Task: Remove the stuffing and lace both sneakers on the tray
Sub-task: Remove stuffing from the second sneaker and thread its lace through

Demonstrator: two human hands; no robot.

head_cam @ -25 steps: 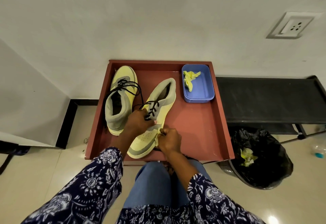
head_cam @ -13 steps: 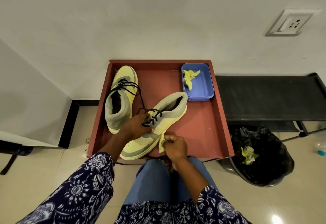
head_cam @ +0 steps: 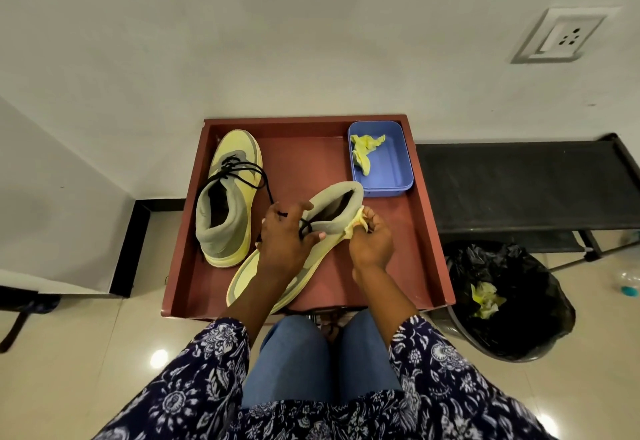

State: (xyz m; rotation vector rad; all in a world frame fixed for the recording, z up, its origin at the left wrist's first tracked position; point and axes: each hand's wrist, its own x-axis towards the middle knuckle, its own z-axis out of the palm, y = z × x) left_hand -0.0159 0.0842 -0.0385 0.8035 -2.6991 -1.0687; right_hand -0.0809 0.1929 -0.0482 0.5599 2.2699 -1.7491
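the near sneaker [head_cam: 332,211] on the tray [head_cam: 429,231] has swung toward 2 o'clock, left hand [head_cam: 287,235] gripping it, while the right hand [head_cam: 370,242] pinches yellow stuffing [head_cam: 355,226] now out by its heel, so lacing likely comes next.

The left hand [head_cam: 289,235] hides the middle of the near sneaker [head_cam: 337,212] and most of its lace.

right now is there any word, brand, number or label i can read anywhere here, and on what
None: no text can be read anywhere in this view.
Sneaker in the hands: no logo or lettering shows.
Sneaker lying on the tray: none shows.
Blue box: plain.
Wall socket: only pin holes, no marking legible.
Bottle on the floor: too small and blurred to tell.
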